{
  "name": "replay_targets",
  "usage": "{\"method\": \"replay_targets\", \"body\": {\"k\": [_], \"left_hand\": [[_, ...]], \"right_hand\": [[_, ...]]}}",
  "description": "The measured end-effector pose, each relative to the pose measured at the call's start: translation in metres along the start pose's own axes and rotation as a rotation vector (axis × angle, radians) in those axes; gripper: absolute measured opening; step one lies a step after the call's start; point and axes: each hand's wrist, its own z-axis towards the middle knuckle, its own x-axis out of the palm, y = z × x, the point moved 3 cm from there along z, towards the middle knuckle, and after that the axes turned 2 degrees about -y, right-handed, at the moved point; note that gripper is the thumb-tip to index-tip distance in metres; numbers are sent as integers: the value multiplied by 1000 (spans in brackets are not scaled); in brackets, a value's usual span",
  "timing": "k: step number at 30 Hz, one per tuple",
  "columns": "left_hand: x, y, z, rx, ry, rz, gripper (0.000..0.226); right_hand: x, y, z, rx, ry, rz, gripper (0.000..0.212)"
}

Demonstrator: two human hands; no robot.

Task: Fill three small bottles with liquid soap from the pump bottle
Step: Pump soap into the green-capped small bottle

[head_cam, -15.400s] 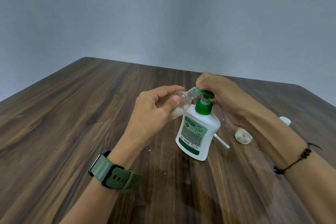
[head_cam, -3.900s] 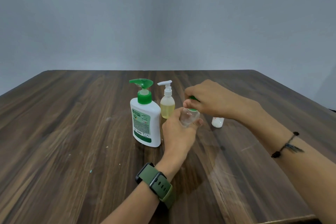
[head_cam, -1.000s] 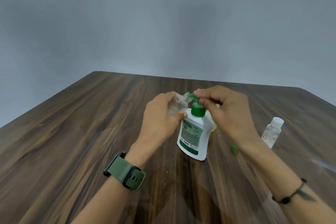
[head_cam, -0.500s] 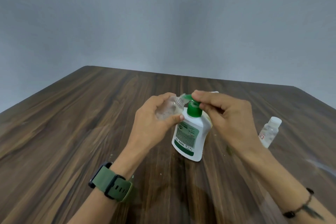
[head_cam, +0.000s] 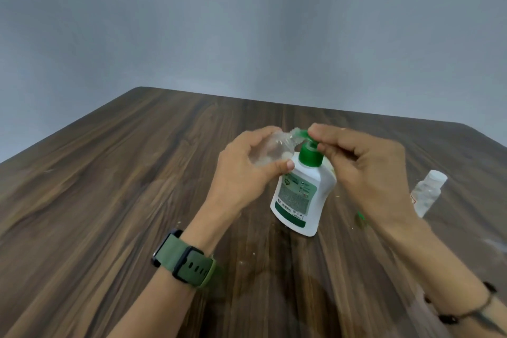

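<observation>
A white pump bottle [head_cam: 300, 197] with a green pump head stands on the wooden table [head_cam: 109, 200]. My left hand [head_cam: 244, 173] grips a small clear bottle [head_cam: 270, 149], tilted with its mouth against the green spout. My right hand [head_cam: 365, 170] rests on top of the pump head, fingers curled over it. Another small clear bottle [head_cam: 426, 192] with a white cap stands to the right, apart from both hands.
A small green cap [head_cam: 360, 217] lies on the table beside my right wrist. A little of a yellowish bottle [head_cam: 330, 169] shows behind the pump bottle. A wet patch [head_cam: 301, 291] darkens the wood near the front. A grey wall rises behind the table.
The view has shifted a little. Both hands stay at the pump head, with the small bottle held at the spout throughout.
</observation>
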Motion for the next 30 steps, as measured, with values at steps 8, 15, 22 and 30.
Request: {"method": "replay_targets", "body": {"k": [8,15,22,30], "left_hand": [[-3,0,0,-8,10,-39,45],[-4,0,0,7,18,-31,46],[-7,0,3,3,31,26,45],[-6,5,0,-3,49,1,45]], "right_hand": [[-1,4,2,-67,33,-45,24],[-3,4,-1,-133,73,-105,29],[1,4,0,-210,56,-193,26],[4,6,-6,-283,5,-258,26]]}}
